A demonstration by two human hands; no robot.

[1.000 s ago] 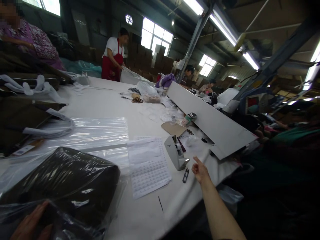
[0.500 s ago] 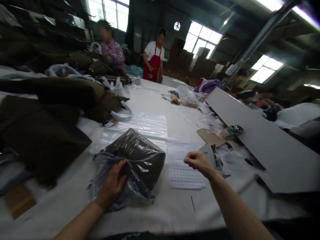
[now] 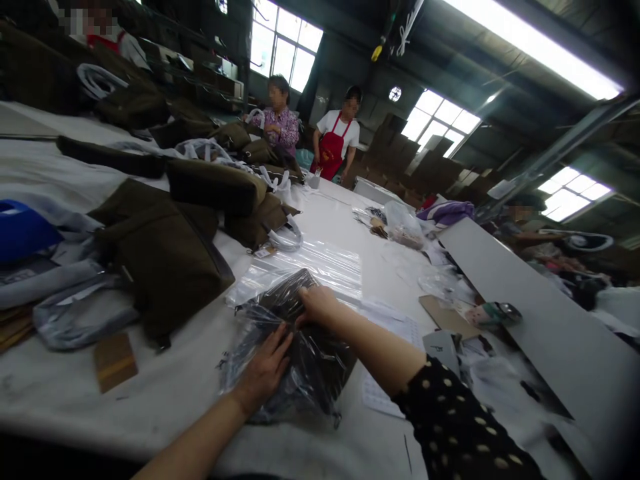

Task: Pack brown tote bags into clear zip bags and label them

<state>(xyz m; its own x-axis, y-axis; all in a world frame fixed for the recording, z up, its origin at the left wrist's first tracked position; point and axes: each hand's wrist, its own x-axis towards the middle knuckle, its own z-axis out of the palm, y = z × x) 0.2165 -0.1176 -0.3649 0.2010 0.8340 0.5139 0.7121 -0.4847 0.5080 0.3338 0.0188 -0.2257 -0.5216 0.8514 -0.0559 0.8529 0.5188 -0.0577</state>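
Observation:
A dark olive bag wrapped in a clear plastic bag [image 3: 327, 363] lies before me on the white-covered table. My left hand [image 3: 265, 367] rests flat on the crinkled plastic, its fingers stretched out. Against the upper part of the wrapping is my right hand [image 3: 320, 308], with the fingers curled and pressed together; whatever they hold, if anything, is hidden. Beside the wrapped bag, partly under my right forearm, lies a white printed sheet [image 3: 380, 395] with a grid of small marks. Flat clear plastic bags [image 3: 330, 263] lie just behind it.
Unwrapped olive bags [image 3: 170, 267] are heaped at the left, near a brown tag [image 3: 115, 362] and a blue object [image 3: 27, 230]. On the right are a bottle [image 3: 493, 313], a grey device [image 3: 443, 350] and a long white board [image 3: 540, 313]. Several people stand farther off.
My right hand has moved left from above the printed sheet onto the wrapped bag. My left hand stays on the plastic. The view has turned left.

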